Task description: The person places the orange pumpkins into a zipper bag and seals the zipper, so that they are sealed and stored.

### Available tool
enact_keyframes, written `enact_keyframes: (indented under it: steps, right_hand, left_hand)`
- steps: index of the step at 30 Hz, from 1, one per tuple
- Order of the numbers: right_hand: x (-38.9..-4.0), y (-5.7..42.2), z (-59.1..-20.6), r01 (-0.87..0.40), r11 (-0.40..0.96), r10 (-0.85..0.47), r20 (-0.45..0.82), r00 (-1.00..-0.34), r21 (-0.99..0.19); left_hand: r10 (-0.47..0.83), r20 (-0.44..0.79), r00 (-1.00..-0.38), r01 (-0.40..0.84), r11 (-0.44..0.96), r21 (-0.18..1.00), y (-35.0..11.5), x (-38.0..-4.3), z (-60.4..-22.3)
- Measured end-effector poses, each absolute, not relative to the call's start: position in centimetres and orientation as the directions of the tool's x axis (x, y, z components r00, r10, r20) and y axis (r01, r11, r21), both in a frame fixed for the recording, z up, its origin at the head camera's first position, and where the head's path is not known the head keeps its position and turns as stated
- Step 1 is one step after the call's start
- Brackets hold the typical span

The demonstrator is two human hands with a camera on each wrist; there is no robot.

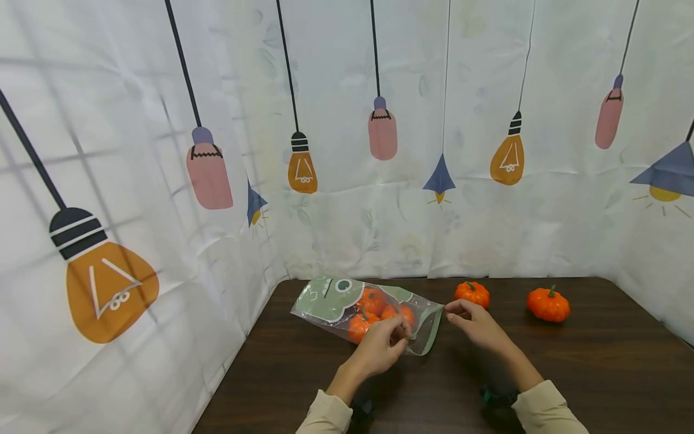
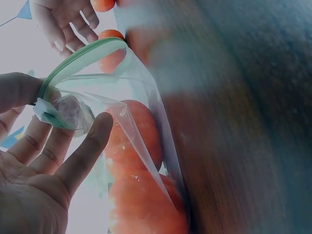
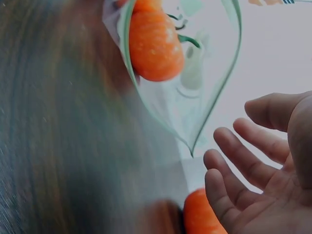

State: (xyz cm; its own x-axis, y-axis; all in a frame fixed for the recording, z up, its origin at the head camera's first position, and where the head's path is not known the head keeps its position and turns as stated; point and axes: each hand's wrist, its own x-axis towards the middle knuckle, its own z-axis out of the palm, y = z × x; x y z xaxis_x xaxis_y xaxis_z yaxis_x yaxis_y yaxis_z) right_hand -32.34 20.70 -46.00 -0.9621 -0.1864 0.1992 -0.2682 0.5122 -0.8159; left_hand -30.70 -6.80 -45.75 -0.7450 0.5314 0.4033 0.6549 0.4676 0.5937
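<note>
A clear zip bag (image 1: 320,301) with a green cartoon face lies on its side on the table, several small orange pumpkins (image 1: 373,300) inside it. My left hand (image 1: 382,345) pinches the near edge of its green-rimmed mouth, thumb on one side and fingers on the other. The mouth (image 3: 222,90) gapes toward the right. Just beyond the far corner of the rim is my right hand (image 1: 477,325), fingers loosely bent and nothing in them. In the right wrist view the fingertips (image 3: 222,134) are apart from the bag. Behind that hand sits a loose pumpkin (image 1: 472,293).
Another loose pumpkin (image 1: 549,304) stands farther right on the dark wooden table (image 1: 612,367). White curtains (image 1: 347,229) printed with lamps and bulbs close off the back and both sides.
</note>
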Motion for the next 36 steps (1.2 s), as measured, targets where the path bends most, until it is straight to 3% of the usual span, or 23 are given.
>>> enact_keyframes:
  steps: [20,28,36]
  right_hand:
    - [-32.8,24.6,-45.8,-0.123,0.556,0.043,0.177,-0.983,-0.822]
    - [-32.7,25.8,-46.1,0.007,0.478,0.114,0.054,-0.992,-0.878]
    - [-33.0,26.7,-47.2,0.084,0.462,0.090,-0.047,-0.995,-0.883]
  left_hand:
    - [0.574,0.409,-0.709,0.680,0.406,0.610,-7.1,-30.9,-45.6]
    - [0.573,0.399,-0.715,0.672,0.409,0.618,-7.2,-30.8,-45.5]
    - [0.571,0.398,-0.718,0.667,0.400,0.629,-7.6,-30.9,-45.5]
